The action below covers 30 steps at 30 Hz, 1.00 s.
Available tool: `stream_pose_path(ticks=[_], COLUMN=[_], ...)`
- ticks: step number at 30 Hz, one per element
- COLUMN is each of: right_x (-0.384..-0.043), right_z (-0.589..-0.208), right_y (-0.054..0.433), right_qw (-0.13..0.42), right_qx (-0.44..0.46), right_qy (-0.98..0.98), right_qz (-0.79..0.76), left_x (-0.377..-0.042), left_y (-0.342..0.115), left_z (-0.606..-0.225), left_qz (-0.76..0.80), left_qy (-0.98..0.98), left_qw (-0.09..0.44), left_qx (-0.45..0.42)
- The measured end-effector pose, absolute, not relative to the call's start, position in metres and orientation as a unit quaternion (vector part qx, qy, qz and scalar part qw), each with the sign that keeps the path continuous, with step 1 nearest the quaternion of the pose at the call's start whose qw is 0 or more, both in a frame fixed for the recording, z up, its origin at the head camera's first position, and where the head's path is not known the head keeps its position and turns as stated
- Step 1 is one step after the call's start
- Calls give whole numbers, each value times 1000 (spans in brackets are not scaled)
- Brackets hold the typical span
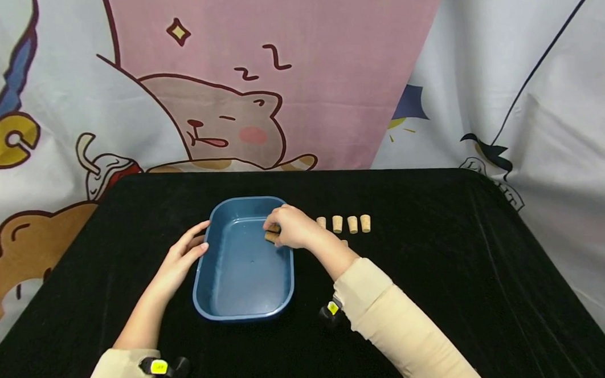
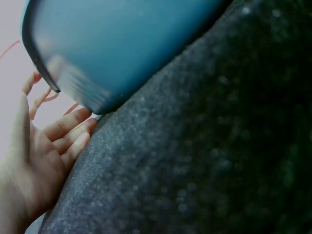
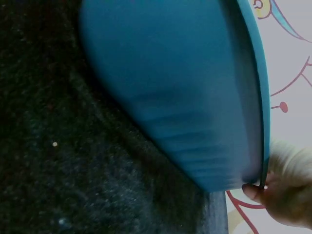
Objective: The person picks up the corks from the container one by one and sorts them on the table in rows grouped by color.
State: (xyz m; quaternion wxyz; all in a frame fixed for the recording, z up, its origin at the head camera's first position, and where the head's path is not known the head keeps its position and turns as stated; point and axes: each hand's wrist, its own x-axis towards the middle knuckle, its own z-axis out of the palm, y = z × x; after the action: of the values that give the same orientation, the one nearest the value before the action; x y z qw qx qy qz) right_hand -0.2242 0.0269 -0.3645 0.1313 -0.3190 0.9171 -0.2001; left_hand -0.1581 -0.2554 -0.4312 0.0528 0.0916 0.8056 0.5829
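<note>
A blue rectangular tub (image 1: 246, 283) stands on the black cloth in the head view. My right hand (image 1: 295, 226) reaches over its right rim near the far corner, with thumb and fingers around a tan cork stopper (image 1: 271, 237) inside the tub. A second darker brown piece shows under the fingers, partly hidden. In the right wrist view the tub wall (image 3: 185, 97) fills the middle, and the blurred hand (image 3: 287, 195) is at its rim; no cork shows there. My left hand (image 1: 179, 263) touches the tub's left side with thumb and fingers extended; the left wrist view shows its palm (image 2: 44, 161).
Several cork stoppers (image 1: 353, 224) stand in a row on the black cloth (image 1: 439, 250) to the right of the tub. Another cork (image 1: 344, 243) is partly hidden behind my right forearm. A printed cartoon curtain (image 1: 337, 67) hangs behind the table.
</note>
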Motion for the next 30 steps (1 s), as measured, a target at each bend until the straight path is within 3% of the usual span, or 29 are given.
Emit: stream_pose_path(ticks=[10,30], right_x=[-231,-236], right_z=[-361,-360], right_y=[23,16], right_qw=[172,179], right_qx=[-320,-325], right_qy=[914,918], right_qz=[-179,-141], left_x=[-157,-157], left_y=[-254,-253], left_z=[-429,-429], left_qz=[587,588], left_qy=[803,803], left_qw=[61,63], left_qx=[86,80])
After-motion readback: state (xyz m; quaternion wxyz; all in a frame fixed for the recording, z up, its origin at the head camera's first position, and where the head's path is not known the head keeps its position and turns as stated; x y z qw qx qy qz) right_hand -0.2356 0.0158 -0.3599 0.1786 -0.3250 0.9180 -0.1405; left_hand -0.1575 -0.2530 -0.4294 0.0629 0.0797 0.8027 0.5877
